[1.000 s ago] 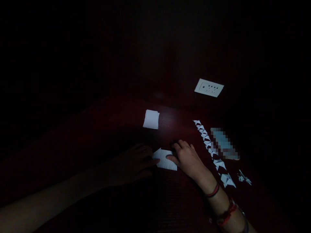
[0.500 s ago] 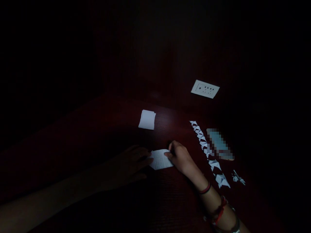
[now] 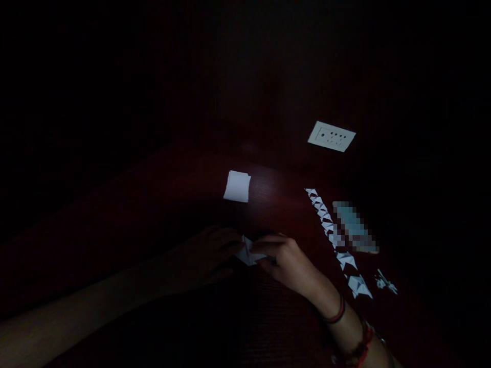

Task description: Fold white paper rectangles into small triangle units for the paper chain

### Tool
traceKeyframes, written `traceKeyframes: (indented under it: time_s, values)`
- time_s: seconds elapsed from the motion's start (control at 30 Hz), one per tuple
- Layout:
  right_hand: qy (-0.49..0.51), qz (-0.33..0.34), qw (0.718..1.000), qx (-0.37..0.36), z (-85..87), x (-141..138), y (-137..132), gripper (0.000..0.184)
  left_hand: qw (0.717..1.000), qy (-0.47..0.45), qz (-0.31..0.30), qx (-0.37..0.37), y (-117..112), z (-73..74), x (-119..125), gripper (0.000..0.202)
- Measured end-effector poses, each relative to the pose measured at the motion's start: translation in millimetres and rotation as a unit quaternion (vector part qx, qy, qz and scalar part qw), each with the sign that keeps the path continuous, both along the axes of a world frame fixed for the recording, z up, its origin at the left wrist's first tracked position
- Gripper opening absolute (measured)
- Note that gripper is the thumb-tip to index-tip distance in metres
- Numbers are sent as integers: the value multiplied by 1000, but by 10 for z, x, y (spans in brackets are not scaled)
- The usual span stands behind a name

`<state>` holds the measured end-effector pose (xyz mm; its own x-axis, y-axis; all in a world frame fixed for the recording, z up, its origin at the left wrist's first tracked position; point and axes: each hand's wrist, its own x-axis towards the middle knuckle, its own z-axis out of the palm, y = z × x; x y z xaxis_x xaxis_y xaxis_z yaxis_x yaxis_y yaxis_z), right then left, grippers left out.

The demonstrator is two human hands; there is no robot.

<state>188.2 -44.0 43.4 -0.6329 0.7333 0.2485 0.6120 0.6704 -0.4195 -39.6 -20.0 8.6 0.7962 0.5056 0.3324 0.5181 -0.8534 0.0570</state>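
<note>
We see both forearms reaching in from the bottom edge and meeting near the middle of the dark red table (image 3: pixel 161 184). The right hand (image 3: pixel 286 261) is turned with its knuckles up and its fingers curled forward, and it pinches the right side of a small folded piece of paper (image 3: pixel 247 254), which lies on the table between the two hands. The left hand (image 3: pixel 207 255) lies low with its fingers stretched toward the paper's left edge. It sits in such deep shadow that we cannot tell whether its fingers grip the paper or only rest against it.

Much of the paper is covered by the right fingers, so we cannot read its folded shape. Bracelets ring the right wrist, which is cut off at the bottom edge. Farther back lies a small stack of white sheets (image 3: pixel 237 186). To the right runs a row of folded paper pieces (image 3: pixel 326 220), beside a blurred patch (image 3: pixel 355 227) we cannot identify. A wall socket (image 3: pixel 331 136) shows beyond.
</note>
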Motion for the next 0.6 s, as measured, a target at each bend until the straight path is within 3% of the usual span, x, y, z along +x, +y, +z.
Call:
traceKeyframes:
  time_s: [0.17,0.6]
  values:
    - [-60,36,997,22,39,35,-17,25,1000,-3,-6,-8,-26,56,9,40]
    - [-78,73,994,-4,118,56,-18,21,1000,7,-14,-23,-15,25,0,43]
